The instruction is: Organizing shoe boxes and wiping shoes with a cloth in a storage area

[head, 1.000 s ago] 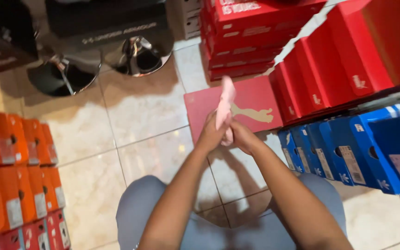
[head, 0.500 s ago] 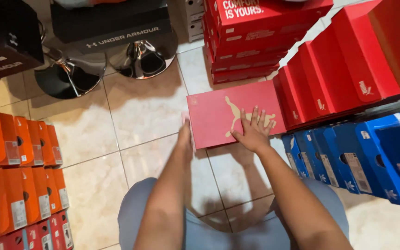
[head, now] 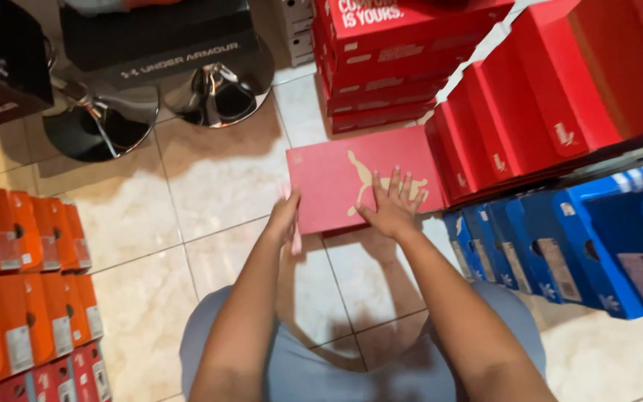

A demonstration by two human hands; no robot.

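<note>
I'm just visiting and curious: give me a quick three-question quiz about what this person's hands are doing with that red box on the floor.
1. True or false: the right hand lies flat, fingers spread, on the lid of the red shoebox.
2. Where is the left hand?
A. on the orange boxes
B. at the red shoebox's near left corner
C. on the chrome stool base
3. Fill in: the row of boxes just right of the right hand is ____ in colour.

Key
1. True.
2. B; it is at that corner beside a thin pink item, too small to identify.
3. Blue.
</note>
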